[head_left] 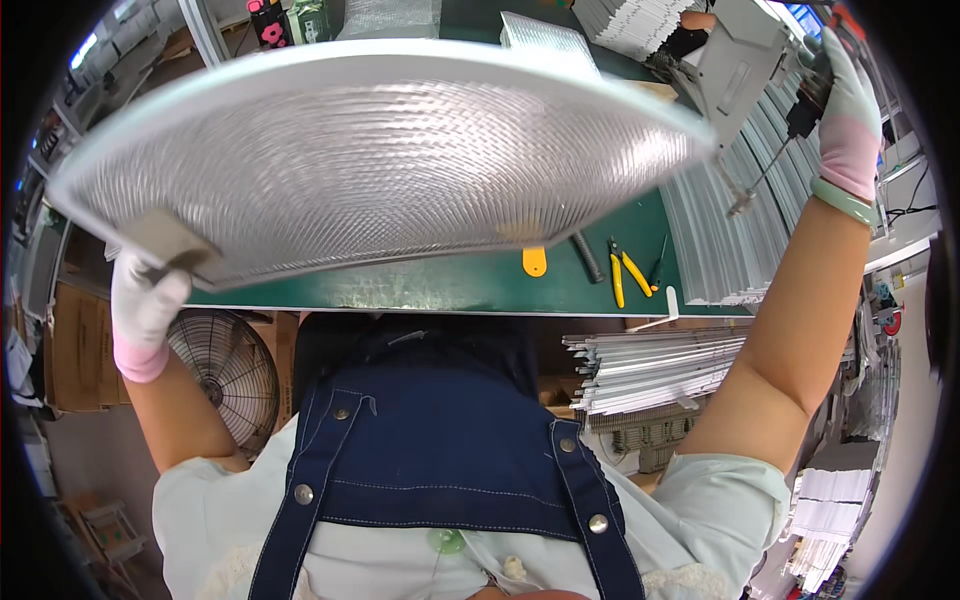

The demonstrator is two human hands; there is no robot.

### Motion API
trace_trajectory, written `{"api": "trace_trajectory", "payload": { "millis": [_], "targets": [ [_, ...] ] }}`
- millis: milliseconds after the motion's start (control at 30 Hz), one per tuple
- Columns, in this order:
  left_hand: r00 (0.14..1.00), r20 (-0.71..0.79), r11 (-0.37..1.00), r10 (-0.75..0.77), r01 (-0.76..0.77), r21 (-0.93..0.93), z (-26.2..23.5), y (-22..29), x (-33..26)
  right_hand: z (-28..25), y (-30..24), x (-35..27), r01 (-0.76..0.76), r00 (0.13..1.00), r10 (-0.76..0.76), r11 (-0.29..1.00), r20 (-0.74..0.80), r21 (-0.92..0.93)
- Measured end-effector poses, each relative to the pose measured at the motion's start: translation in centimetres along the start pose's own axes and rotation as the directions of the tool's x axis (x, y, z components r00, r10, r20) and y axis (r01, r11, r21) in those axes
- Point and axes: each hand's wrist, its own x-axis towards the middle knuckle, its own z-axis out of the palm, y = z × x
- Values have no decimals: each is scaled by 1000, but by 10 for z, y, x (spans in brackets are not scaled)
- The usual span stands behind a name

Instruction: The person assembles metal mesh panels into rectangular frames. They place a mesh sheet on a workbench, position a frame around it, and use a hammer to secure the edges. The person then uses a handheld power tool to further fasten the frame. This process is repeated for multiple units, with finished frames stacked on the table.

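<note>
In the head view, your left hand (145, 312), in a white and pink glove, is at the lower left corner of a large framed silver panel (400, 165). The grip of this hand is clamped on the panel, with the thumb over its corner, just beside a flat beige piece (170, 240). The panel is in front of you, tilted above the green surface (420, 288), and it covers a big part of it; its left corner reaches out past the near edge.

Your right hand (848, 110), gloved in the same way, is raised at the upper right, with a pale green bangle (843, 201) around the wrist. It is against a dark power tool (812, 95), whose long thin bit points down and to the left, above a stack of white strips (725, 245). This part lies near the dark rim of the picture, so I cannot tell if the grip of this hand is together around the tool.

Near the panel's lower edge, on the surface, you have a yellow tab (535, 263), a dark rod (588, 258), pliers with yellow handles (617, 280) and a thin screwdriver (659, 266). Below the surface, more white strips (655, 370) lie at your right, and a round fan (215, 375) stands at your left.
</note>
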Motion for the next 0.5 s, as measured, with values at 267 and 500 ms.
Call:
{"api": "trace_trajectory", "payload": {
  "millis": [267,500],
  "targets": [
    [899,-438,984,3,-82,-160,73,-51,-23,65,114,-189,331,914,-150,813,378,-478],
    [923,2,767,385,-321,556,92,-122,-17,109,178,-277,-380,271,644,754,715,-535]
  ]
}}
